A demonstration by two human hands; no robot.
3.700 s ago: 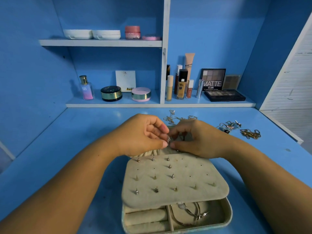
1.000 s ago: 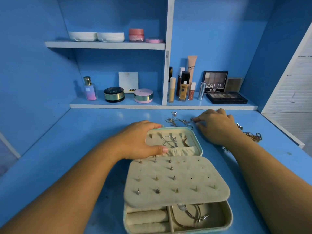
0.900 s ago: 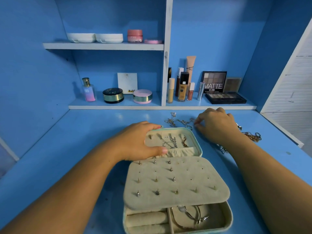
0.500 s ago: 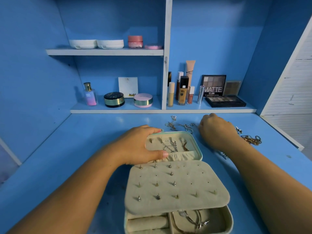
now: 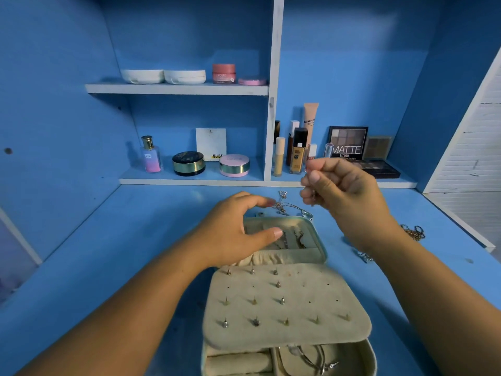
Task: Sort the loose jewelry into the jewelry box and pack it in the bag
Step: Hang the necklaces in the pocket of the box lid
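Your left hand (image 5: 238,232) is spread, thumb and fingers apart, over the open lid of the jewelry box (image 5: 298,335) on the bench (image 5: 135,240); contact unclear. Your right hand (image 5: 344,191) is above the bench behind the box, thumb and forefinger pinching a fine piece of jewelry (image 5: 313,195), too blurred to identify. Loose chains (image 5: 287,206) lie just behind the lid. A gold chain (image 5: 413,232) lies further right.

The left hand (image 5: 233,234) hovers with loosely curved fingers over the far tray of the open jewelry box (image 5: 321,240). The right hand (image 5: 344,191) is held higher beside it, thumb against forefinger; whether it pinches anything cannot be told. A silver chain (image 5: 287,206) lies just beyond the left fingertips.
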